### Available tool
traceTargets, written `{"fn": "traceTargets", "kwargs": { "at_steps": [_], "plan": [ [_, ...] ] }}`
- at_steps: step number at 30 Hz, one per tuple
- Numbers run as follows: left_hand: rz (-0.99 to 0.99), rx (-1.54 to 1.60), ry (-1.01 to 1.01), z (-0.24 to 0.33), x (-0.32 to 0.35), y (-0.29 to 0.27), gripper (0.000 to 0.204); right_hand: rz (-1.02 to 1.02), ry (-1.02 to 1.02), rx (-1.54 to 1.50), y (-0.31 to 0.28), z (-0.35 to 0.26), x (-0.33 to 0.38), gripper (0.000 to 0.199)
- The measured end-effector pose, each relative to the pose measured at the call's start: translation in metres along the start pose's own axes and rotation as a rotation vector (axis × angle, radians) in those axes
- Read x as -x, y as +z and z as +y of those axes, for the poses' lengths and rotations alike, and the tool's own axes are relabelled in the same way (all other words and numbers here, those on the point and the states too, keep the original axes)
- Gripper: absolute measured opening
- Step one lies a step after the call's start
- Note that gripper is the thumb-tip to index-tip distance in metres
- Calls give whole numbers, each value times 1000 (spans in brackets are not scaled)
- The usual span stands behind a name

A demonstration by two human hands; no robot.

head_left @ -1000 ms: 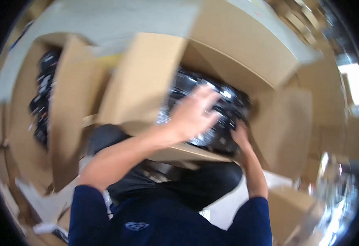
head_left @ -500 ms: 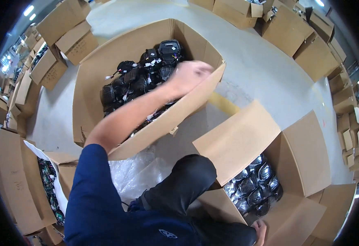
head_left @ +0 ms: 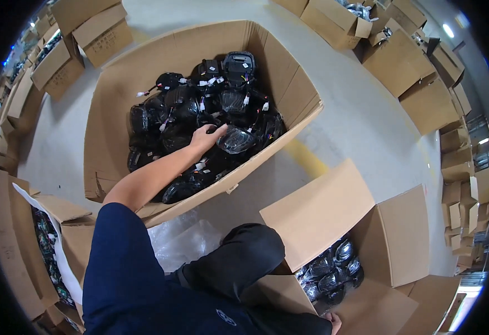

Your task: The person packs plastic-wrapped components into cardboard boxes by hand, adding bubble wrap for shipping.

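Observation:
A large cardboard box (head_left: pixel 119 78) holds many black parts with coloured wires and white connectors, several wrapped in clear film. Inside it my left hand (head_left: pixel 205 139) is closed at the edge of a rounded black film-wrapped part (head_left: pixel 236 139); its fingertips are partly hidden among the parts. My right hand (head_left: pixel 332 321) shows only in part beside the smaller open box (head_left: pixel 403 237) at the lower right. Its fingers are curled, and what they hold, if anything, is hidden. In that smaller box lie rounded black parts (head_left: pixel 329 282) in shiny clear film.
Clear plastic sheeting (head_left: pixel 183 237) lies on the floor by my bent knee (head_left: pixel 250 251). To the left stands an open box (head_left: pixel 7 240) with a white liner and dark green and black items. More cardboard boxes (head_left: pixel 398 67) line both sides, and a yellow stripe (head_left: pixel 306 158) crosses the floor.
My left hand has moved left and down from the large box's right wall onto the black parts. My right hand stays by the smaller box. The whole view has shifted slightly.

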State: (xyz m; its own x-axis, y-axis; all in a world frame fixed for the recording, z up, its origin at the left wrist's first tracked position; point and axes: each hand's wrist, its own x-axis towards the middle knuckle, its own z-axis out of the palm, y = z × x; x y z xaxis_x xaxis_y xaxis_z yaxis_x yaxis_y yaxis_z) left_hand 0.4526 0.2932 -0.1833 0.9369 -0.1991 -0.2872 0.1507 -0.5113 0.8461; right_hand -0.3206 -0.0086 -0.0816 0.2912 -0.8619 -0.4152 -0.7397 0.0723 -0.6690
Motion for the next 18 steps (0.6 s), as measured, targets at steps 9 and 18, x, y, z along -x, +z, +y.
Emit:
{"fn": "traceTargets", "kwargs": {
  "at_steps": [9, 18],
  "plan": [
    [-321, 392, -320, 34, 20, 17, 100, -33, -35, 266, -27, 84, -47, 21],
    [-352, 647, -60, 57, 42, -7, 64, 19, -29, 237, -32, 120, -44, 24]
  ]
}}
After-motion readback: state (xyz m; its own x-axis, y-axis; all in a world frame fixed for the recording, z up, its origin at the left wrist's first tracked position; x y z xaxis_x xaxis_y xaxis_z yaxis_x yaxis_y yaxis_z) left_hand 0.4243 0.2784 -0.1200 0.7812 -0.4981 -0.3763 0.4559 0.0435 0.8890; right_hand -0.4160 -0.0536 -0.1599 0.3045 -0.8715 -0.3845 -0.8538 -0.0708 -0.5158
